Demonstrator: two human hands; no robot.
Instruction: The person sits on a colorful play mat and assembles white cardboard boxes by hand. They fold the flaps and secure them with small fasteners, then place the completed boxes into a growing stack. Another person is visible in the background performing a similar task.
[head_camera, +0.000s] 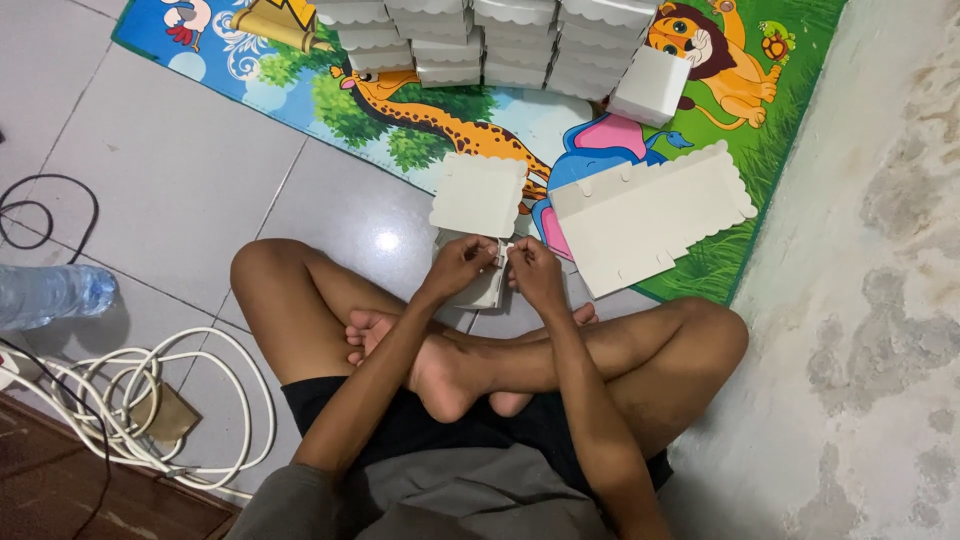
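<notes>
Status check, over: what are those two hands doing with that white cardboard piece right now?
Left hand and right hand both pinching the half-folded white box at its corner. Flat box blanks beside it on the mat. Nothing blocking.

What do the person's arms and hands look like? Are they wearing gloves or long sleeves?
No gloves and no long sleeves. Both arms are bare all the way down, and the left hand and right hand are bare too. There is no watch, ring or bracelet to see. The person wears a grey top and black shorts.
</notes>
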